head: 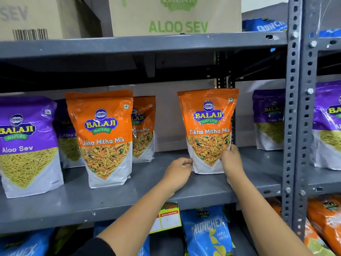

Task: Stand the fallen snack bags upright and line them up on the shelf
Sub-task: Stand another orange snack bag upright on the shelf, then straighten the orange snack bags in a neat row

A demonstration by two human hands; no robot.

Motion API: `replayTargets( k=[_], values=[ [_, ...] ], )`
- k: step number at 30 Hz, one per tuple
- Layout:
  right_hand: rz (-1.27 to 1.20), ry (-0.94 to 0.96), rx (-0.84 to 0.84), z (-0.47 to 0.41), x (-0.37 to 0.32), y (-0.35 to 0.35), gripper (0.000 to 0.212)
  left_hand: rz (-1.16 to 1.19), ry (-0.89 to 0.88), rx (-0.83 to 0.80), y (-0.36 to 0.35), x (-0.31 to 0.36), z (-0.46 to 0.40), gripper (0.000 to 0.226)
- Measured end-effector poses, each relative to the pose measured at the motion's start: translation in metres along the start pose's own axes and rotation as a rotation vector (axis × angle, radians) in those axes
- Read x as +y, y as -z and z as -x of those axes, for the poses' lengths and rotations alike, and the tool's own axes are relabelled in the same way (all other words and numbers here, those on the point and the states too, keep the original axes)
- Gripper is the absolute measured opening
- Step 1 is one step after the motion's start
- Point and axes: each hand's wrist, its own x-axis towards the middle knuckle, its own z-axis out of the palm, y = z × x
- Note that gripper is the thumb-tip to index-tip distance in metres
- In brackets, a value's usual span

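Observation:
An orange Tikha Mitha Mix bag [208,124] stands upright on the grey shelf [147,182], right of centre. My left hand [178,170] pinches its lower left corner. My right hand [231,161] grips its lower right edge. Further left stands a second orange bag [103,137], with a third orange bag [144,130] upright behind it. A purple Aloo Sev bag [27,145] stands at the far left, another purple bag [68,137] behind it. One more purple bag [268,119] stands at the back right.
A perforated grey upright post [299,108] bounds the shelf on the right; beyond it stands a purple bag [328,126]. Cardboard boxes [175,15] sit on the shelf above. Blue Crunchex bags [206,231] and a price tag [166,218] fill the level below.

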Motion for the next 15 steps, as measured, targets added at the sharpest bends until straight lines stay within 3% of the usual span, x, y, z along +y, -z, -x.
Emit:
replayTargets(
  k=[8,12,15],
  values=[
    [0.007,-0.010,0.012,0.000,0.000,-0.002,0.050,0.039,0.031,-0.063,0.000,-0.003,-0.002,0.029],
    [0.001,-0.009,0.013,0.000,0.001,-0.003,0.051,0.055,0.009,-0.099,-0.002,-0.006,-0.004,0.038],
    [0.107,0.225,0.184,0.015,-0.008,0.002,0.052,0.197,-0.255,0.178,0.016,0.004,0.013,0.042]
  ],
)
